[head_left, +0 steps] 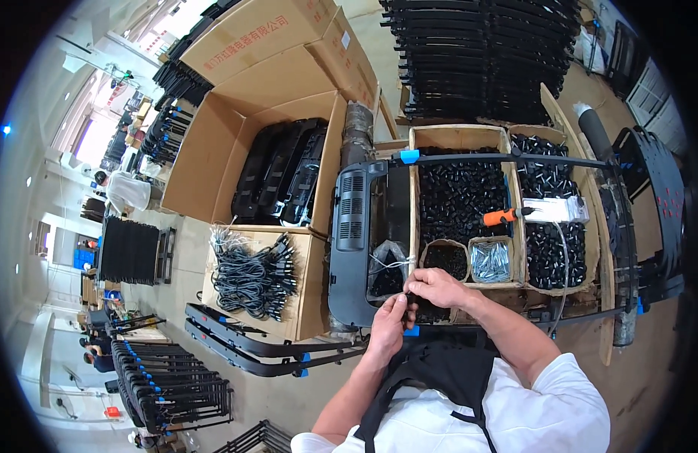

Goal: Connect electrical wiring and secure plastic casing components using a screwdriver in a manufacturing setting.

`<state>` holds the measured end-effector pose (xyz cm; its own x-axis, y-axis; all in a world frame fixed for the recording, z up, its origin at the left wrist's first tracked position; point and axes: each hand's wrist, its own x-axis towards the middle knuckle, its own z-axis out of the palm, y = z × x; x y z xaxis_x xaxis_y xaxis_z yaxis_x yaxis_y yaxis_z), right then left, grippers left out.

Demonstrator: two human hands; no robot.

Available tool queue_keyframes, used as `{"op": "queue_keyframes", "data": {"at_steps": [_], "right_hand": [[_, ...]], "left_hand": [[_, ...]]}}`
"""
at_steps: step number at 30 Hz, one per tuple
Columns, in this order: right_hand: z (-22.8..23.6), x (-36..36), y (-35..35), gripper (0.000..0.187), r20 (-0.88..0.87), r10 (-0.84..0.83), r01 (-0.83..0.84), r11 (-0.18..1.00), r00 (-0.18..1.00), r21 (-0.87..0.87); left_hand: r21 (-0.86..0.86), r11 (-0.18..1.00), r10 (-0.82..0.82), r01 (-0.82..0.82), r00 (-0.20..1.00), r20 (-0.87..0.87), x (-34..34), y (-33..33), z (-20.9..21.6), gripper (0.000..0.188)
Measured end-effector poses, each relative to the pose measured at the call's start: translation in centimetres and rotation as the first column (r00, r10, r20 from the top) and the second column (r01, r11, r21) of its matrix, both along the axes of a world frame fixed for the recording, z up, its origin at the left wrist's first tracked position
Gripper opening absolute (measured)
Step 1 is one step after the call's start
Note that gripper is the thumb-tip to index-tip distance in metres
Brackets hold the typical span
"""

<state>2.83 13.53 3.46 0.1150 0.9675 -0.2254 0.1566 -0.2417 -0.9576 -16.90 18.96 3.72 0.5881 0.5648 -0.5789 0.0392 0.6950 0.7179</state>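
My left hand (390,323) and my right hand (435,288) meet just right of the near end of a black plastic housing (347,260) with vent slots. The fingers of both are pinched together; anything between them is too small to make out. Beyond my fingertips, thin white wires (395,263) cross a clear plastic bag (387,283) with dark contents. The housing sits at the left end of a long black frame, whose far bar (485,158) carries a blue clip (409,156). Beside my right hand stands a small box of silver screws (490,260).
Wooden bins (461,136) hold many black parts, with an orange-handled screwdriver (501,217) lying over them. Left are an open carton (281,60) of black housings and a bundle of black cables (255,275) on another carton. Stacked black frames (481,57) rise behind.
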Motion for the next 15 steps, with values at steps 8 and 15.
{"op": "queue_keyframes", "data": {"at_steps": [8, 15], "right_hand": [[2.1, 0.6, -0.1, 0.021, 0.035, 0.077, -0.075, 0.996, 0.996, -0.037], [1.3, -2.0, 0.8, 0.024, 0.273, -0.003, -0.048, 0.983, 0.962, 0.179]], "left_hand": [[0.05, 0.995, -0.081, 0.085, 0.994, -0.078, 0.4, 0.3, 0.1, 0.025], [-0.064, 0.997, 0.048, -0.048, 0.999, -0.001, -0.6, 1.4, -0.2, 0.03]]}}
